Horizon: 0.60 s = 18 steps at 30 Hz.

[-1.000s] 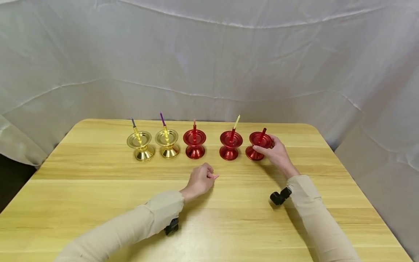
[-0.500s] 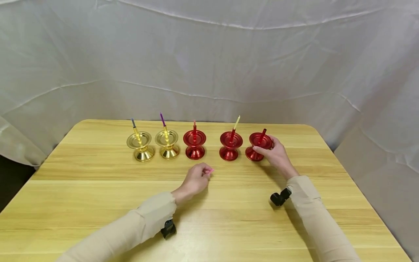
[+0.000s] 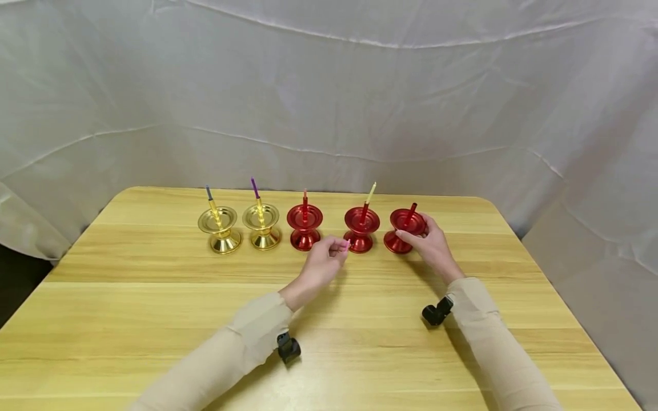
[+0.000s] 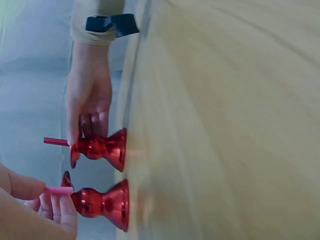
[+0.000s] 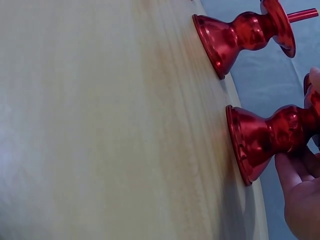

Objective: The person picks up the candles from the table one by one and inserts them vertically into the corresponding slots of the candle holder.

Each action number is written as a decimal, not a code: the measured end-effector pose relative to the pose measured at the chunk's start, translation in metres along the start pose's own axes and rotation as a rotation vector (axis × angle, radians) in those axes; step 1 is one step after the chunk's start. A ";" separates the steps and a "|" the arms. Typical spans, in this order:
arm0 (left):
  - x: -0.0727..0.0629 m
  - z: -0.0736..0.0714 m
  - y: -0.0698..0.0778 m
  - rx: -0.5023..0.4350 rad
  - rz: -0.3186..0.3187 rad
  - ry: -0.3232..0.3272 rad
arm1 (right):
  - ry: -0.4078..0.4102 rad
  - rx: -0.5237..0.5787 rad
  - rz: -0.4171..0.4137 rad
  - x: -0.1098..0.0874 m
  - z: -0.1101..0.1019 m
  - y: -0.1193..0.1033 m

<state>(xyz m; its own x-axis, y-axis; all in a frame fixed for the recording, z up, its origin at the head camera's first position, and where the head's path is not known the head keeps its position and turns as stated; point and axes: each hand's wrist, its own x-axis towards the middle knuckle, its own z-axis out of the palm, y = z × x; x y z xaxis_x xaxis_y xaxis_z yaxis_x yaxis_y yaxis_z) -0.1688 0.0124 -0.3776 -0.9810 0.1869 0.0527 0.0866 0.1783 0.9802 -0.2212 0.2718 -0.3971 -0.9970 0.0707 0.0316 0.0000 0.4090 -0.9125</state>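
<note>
My left hand pinches a small pink candle between thumb and fingers, raised in front of the red candle holder that bears a pale yellow candle. At the right end of the row, my right hand grips another red candle holder by its side, thumb near the dish rim. Its thin tube has no candle in it, and its base stands on the table. Part of this holder is cut off at the edge of the right wrist view.
Left of these stand a red holder with a pinkish candle and two gold holders, one with a purple candle, the other with a blue one. All share a wooden table, backed by a pale cloth.
My left hand first drew slightly left, then moved forward and right with the pink candle, which now points more upward. The right hand stays on its holder.
</note>
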 end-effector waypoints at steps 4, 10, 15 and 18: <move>0.006 0.008 0.008 -0.043 0.026 -0.009 | 0.005 0.002 -0.015 0.000 0.000 0.002; 0.019 0.025 0.015 -0.100 0.099 -0.001 | 0.013 -0.013 -0.021 0.000 -0.001 0.004; 0.028 0.041 0.023 -0.065 0.186 -0.005 | 0.018 -0.011 -0.027 0.000 0.001 0.006; 0.034 0.048 0.032 0.008 0.256 -0.016 | 0.024 0.003 -0.031 0.000 0.000 0.005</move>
<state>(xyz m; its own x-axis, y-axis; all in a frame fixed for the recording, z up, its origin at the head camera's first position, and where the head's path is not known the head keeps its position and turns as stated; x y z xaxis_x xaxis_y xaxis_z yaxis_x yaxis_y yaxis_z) -0.1909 0.0704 -0.3531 -0.9238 0.2427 0.2961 0.3336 0.1307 0.9336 -0.2211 0.2737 -0.4022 -0.9944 0.0799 0.0693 -0.0308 0.4081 -0.9124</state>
